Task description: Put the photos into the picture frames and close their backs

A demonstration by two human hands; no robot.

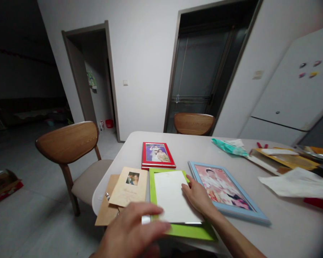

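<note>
A light green photo frame (191,232) lies at the near edge of the table, with a blank white sheet (172,200) over its middle. My right hand (197,195) is closed at the frame's right side, its thumb over the sheet's edge. Slightly blurred, my left hand (136,229) hovers by the lower left corner, fingers apart and holding nothing. To the left, a cream card with a small couple photo (131,186) rests on a brown envelope (103,213). Behind is a red photo frame (158,165); on the right lies a light blue photo frame (254,215).
A teal wrapper (230,147), yellow envelopes (293,159) and crumpled white paper (298,182) cover the table's right side. Wooden chairs stand at the left (70,141) and far side (193,123). A white fridge (293,79) is at the right.
</note>
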